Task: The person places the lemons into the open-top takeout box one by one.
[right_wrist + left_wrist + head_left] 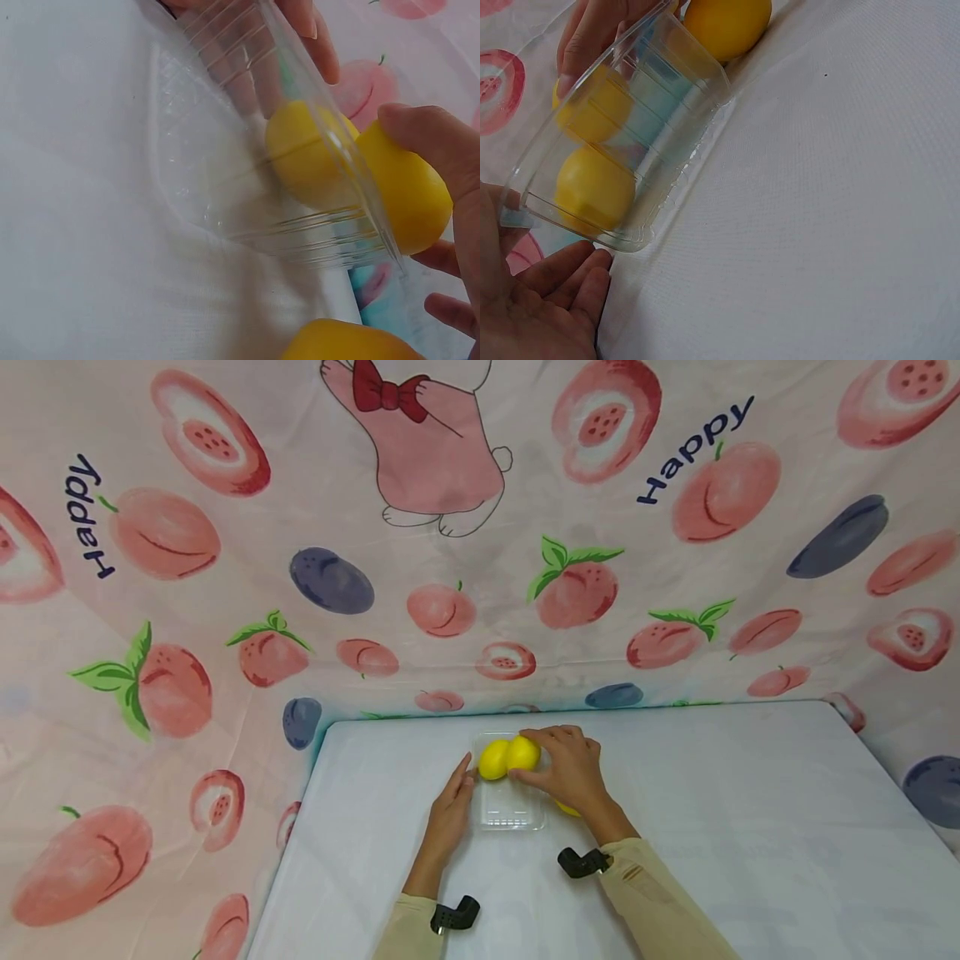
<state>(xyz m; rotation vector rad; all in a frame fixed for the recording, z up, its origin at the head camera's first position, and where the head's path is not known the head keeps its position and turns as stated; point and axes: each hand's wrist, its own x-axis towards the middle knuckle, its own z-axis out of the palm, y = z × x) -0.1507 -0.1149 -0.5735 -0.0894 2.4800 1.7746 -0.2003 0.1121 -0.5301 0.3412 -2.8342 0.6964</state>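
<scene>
A clear plastic box (512,816) stands on the white table with one lemon (493,760) in its far left part. My right hand (573,768) pinches a second lemon (523,754) between thumb and fingers, at the box's far right. In the right wrist view this held lemon (405,191) is at the rim, beside the lemon inside (304,154). My left hand (452,806) rests along the box's left side, fingers (562,274) fairly straight against or near its wall. A third lemon (567,808) lies right of the box, partly hidden under my right hand.
The white table (750,827) reaches to a fruit-patterned cloth (450,560) hanging at the back and sides. Black wrist mounts (583,862) sit on both sleeves.
</scene>
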